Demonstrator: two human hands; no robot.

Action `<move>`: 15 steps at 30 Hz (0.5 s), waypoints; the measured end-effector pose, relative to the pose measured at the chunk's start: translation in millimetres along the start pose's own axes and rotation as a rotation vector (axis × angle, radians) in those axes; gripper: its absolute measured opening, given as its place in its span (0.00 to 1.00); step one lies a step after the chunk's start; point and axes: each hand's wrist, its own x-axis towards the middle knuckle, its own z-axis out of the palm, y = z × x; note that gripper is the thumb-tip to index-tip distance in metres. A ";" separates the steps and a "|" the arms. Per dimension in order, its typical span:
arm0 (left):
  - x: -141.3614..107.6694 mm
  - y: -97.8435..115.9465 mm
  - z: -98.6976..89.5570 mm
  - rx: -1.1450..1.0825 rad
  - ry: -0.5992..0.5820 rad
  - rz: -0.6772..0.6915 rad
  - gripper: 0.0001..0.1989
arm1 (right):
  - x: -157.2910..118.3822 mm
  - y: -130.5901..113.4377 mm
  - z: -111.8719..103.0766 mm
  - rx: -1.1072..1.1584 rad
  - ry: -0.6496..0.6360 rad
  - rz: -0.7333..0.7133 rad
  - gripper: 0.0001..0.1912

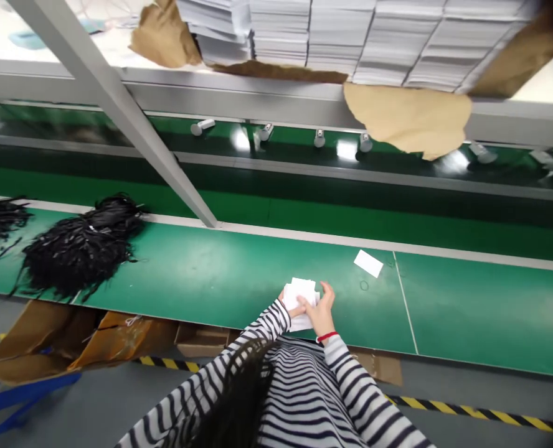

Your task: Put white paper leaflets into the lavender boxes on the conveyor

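Note:
A small, uneven stack of white paper slips point(301, 288) is held over the front part of the green worktop point(183, 267). My left hand point(295, 310) grips it from the left and below, thumb across the front, its other fingers mostly hidden behind the paper. At the stack's right edge is my right hand point(322, 312), a red cord around its wrist. Its thumb reaches over the slips and its fingers curve around their side. One single white slip point(368, 264) lies flat on the worktop to the right, with a small dark rubber band point(363, 285) close by.
Bundles of black straps or cords point(83, 249) lie on the worktop at left. Above, a shelf point(276, 93) carries several stacks of white paper point(337, 37) with torn brown wrapping. A slanting grey post point(141, 130) meets the worktop's back edge. Open cardboard boxes point(33, 339) stand below.

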 end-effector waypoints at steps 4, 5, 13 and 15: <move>7.5 21.4 10.1 0.230 -0.084 0.096 0.30 | 11.5 3.7 -31.1 0.218 -0.313 0.028 0.37; 9.0 26.5 11.1 0.354 -0.094 0.138 0.30 | 12.8 5.3 -38.5 0.227 -0.346 0.005 0.34; 19.1 18.3 -0.4 0.991 -0.160 0.205 0.45 | 17.5 47.6 -55.5 -0.038 -0.377 -0.170 0.50; 23.0 11.1 -3.0 0.998 -0.134 0.205 0.43 | 21.3 58.2 -54.9 0.036 -0.360 -0.154 0.57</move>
